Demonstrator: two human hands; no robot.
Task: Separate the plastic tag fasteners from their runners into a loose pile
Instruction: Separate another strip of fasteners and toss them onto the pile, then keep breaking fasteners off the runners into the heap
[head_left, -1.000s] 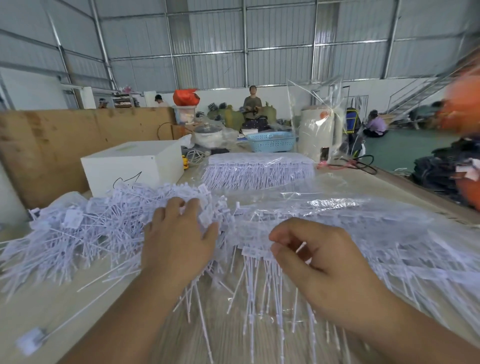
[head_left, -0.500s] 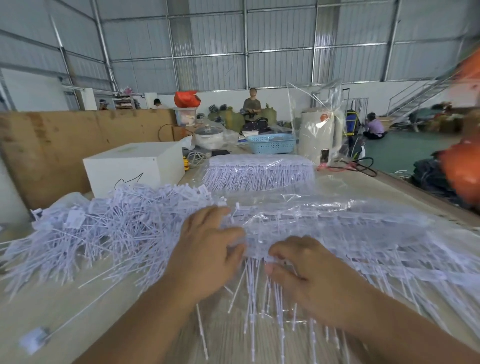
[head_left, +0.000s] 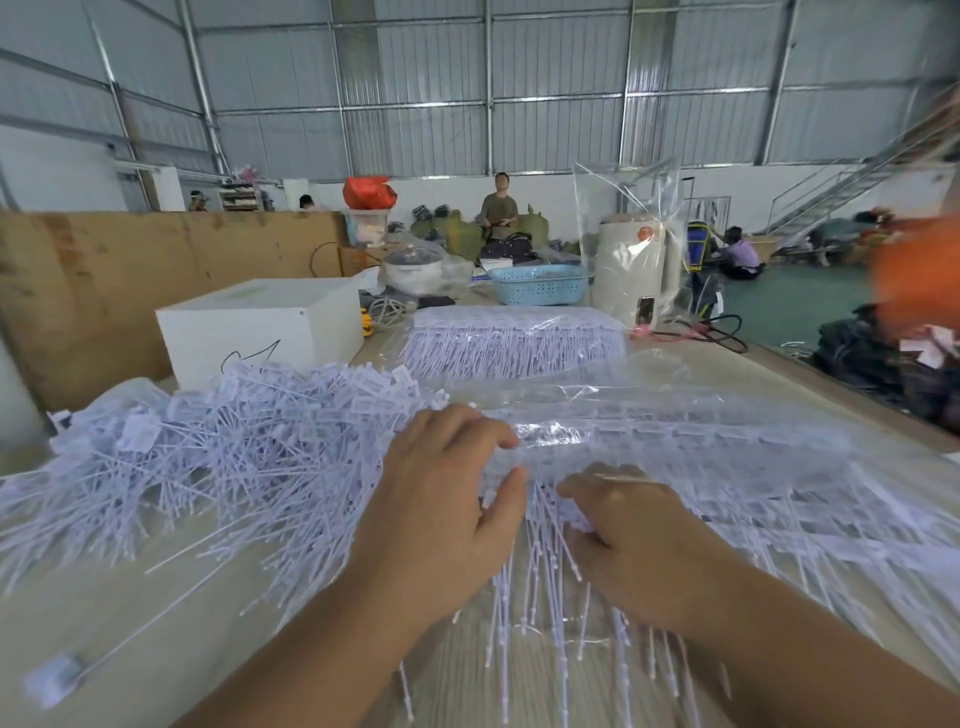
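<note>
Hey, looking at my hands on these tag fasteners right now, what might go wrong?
1. The loose pile spreads toward the table's near-left edge; a stray fastener already lies apart, so more may scatter.
2. Both the left hand and right hand work against the clear bag, so it could snag or drag fasteners along.

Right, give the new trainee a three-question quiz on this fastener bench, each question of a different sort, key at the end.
1. True or false: the loose pile of fasteners lies to the left of the left hand.
2. What stands just behind the loose pile? A) a white box B) a red bucket C) a stack of books
3. Fill in: the right hand works at the fasteners still on their runners, which lie under clear ______.

Key: 1 true. 2 A, the white box. 3 plastic: the clear plastic wrap.
</note>
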